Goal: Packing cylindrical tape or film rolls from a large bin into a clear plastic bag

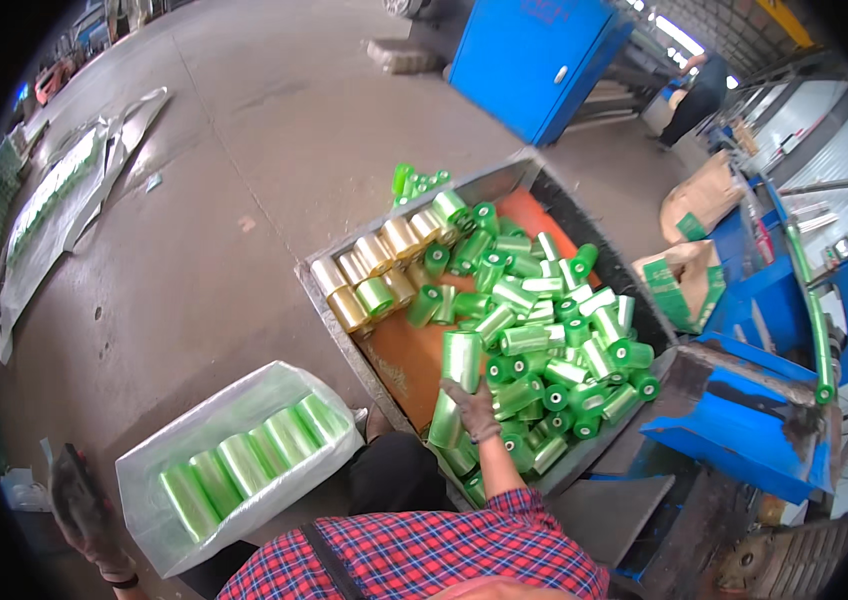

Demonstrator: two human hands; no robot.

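My right hand (477, 412), in a grey work glove, is closed around a green film roll (461, 358) over the bin's near left part. Another green roll (446, 422) lies just beside that hand. Far to the left, my left hand (84, 505), gloved too, is held flat with nothing in it, beside a translucent plastic bag (149, 470). Inside the bag, several green rolls (242, 466) stand side by side in a row. A metal bin (384, 385) with an orange bottom holds a heap of green rolls (559, 340); gold-coloured rolls (376, 255) line its far left side.
Beyond the bin's far edge, more green rolls (416, 182) show. Open paper sacks (684, 280) and blue machinery (744, 430) are on the right. A blue cabinet (534, 65) stands at the back, with a person (699, 95) farther off. Plastic sheeting (69, 200) lies on the left floor.
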